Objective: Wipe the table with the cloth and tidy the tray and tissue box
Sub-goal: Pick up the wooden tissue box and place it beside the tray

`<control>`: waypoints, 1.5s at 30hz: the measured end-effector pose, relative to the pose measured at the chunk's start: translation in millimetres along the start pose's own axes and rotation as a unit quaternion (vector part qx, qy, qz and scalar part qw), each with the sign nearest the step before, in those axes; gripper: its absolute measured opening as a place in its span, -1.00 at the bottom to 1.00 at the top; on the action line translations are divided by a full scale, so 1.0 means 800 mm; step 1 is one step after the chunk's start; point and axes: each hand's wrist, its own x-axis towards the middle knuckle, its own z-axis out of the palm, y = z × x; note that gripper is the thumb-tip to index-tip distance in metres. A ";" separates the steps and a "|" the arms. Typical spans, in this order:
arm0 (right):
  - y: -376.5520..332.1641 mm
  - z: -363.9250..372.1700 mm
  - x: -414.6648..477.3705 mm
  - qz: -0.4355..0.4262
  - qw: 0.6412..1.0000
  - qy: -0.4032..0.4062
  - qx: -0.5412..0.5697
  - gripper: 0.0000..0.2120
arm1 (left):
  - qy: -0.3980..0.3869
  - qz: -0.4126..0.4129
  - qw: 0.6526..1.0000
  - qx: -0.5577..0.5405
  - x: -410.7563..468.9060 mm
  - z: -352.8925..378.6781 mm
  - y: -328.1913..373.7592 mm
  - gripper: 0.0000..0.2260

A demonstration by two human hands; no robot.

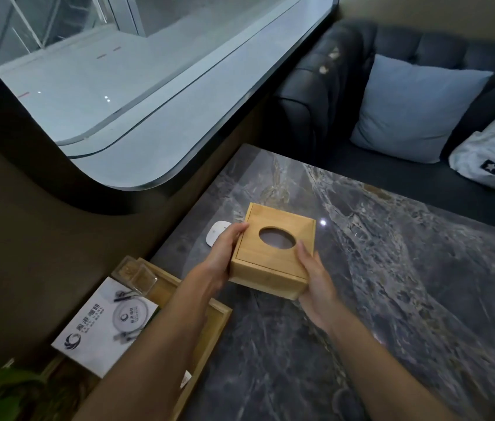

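The square light-wood tissue box (273,249) with an oval hole is sitting over the grey marble table (392,284), both hands squeezing its sides: left hand (225,256), right hand (316,281). Left of the box, a small white round gadget (216,235) could be getting bumped, and the wooden tray (210,338) too.

I see a dark marble table (392,284), a dark tufted sofa (325,95) with a pale blue cushion (416,107), and a curved window (118,86) on the left.

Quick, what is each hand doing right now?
Left hand: closed on the left side of the wooden tissue box.
Right hand: closed on the box's right near corner.
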 end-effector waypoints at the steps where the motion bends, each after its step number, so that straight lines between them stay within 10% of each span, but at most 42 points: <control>1: 0.008 0.003 0.001 0.003 1.000 -0.002 0.002 -0.38 | 0.005 -0.002 1.000 0.007 -0.001 -0.006 0.000 -0.70; 20: 0.053 0.083 0.015 -0.005 0.967 -0.011 -0.255 -0.39 | 0.159 0.012 0.930 0.332 -0.010 -0.085 0.034 -0.78; 28: 0.036 0.058 0.020 0.018 0.971 0.022 -0.236 -0.39 | 0.262 0.168 0.742 0.594 -0.070 -0.022 -0.042 -0.19; 32: 0.046 0.074 0.029 0.023 0.962 -0.007 -0.272 -0.42 | 0.245 0.155 0.706 0.646 -0.081 -0.019 -0.080 -0.29; 45: 0.045 0.141 0.063 0.050 0.937 -0.063 -0.339 -0.37 | 0.289 0.129 0.713 0.625 -0.061 -0.076 -0.049 -0.43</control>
